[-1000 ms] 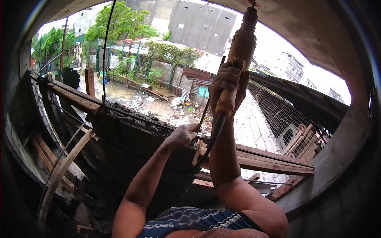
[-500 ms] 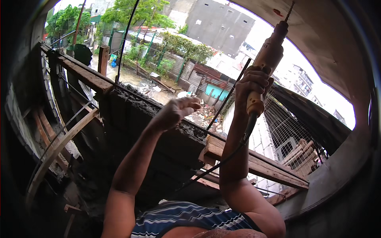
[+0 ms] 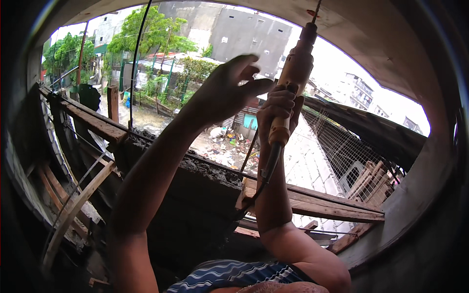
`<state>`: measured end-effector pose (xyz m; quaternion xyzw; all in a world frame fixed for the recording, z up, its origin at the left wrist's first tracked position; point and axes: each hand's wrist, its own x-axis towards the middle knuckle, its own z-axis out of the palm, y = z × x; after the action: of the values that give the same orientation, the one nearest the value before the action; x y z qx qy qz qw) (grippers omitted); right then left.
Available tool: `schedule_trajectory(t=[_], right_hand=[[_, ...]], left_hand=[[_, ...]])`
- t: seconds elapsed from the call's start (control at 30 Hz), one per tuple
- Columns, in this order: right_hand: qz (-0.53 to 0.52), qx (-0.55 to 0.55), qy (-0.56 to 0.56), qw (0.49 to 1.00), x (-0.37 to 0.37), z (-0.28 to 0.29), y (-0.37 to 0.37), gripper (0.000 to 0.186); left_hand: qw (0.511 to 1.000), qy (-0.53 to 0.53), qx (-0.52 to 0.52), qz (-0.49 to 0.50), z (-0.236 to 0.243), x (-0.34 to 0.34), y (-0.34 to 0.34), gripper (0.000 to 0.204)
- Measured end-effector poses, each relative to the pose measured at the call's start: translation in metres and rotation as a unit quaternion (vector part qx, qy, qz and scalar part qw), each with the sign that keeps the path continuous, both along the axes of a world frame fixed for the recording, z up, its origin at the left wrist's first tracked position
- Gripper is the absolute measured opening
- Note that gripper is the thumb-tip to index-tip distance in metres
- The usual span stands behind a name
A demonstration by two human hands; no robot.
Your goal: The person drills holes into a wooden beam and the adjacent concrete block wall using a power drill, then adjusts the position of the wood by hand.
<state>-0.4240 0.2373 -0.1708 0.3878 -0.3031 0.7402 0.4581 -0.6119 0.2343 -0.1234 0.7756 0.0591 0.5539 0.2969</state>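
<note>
Upright overhead, a tan corded power drill point(image 3: 296, 66) is gripped at its rear handle by my right hand point(image 3: 279, 108). Its long bit point(image 3: 317, 10) points up at a reddish hole or mark point(image 3: 311, 13) in the concrete ceiling point(image 3: 361, 29); whether the tip is inside cannot be made out. From the handle's end a black cord point(image 3: 269, 168) hangs past my right forearm. Raised just left of the drill, my left hand point(image 3: 229, 90) is empty, its fingers apart and thumb toward the drill body without clearly touching it.
Below my arms runs a rough cement wall top point(image 3: 210, 168) with a timber beam point(image 3: 317, 202) at right and another plank point(image 3: 93, 119) at left. Thin steel bars point(image 3: 135, 68) rise from it. Outside are rubble point(image 3: 227, 144), wire mesh point(image 3: 327, 139) and buildings.
My left hand has risen from near the wall top to beside the drill, its fingers spreading. The drill and my right hand appear farther left as the view shifts.
</note>
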Motion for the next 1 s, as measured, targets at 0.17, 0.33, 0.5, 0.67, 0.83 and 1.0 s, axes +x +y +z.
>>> schedule_trajectory(t=[0.17, 0.33, 0.5, 0.67, 0.83, 1.0], right_hand=[[-0.007, 0.031, -0.005, 0.999, -0.005, 0.002, -0.003, 0.038], [0.008, 0.021, 0.015, 1.000, -0.003, 0.001, -0.004, 0.043], [-0.014, 0.031, 0.023, 0.999, 0.004, 0.000, -0.004, 0.043], [-0.033, 0.038, 0.014, 0.999, 0.011, 0.002, -0.009, 0.042], [-0.053, 0.020, 0.011, 0.998, 0.012, 0.001, -0.014, 0.043], [-0.044, 0.027, 0.016, 0.999, 0.010, 0.003, -0.014, 0.042]], left_hand=[[0.981, 0.035, 0.096, 0.163, 0.085, 0.073, 0.010, 0.106], [0.986, 0.062, 0.035, 0.153, 0.099, 0.125, 0.022, 0.127], [0.982, 0.057, 0.001, 0.180, 0.095, 0.142, 0.016, 0.100], [0.987, 0.047, -0.018, 0.154, 0.096, 0.143, 0.008, 0.075], [0.986, 0.037, -0.025, 0.160, 0.096, 0.143, 0.006, 0.069], [0.986, 0.041, -0.026, 0.157, 0.097, 0.142, 0.005, 0.068]])
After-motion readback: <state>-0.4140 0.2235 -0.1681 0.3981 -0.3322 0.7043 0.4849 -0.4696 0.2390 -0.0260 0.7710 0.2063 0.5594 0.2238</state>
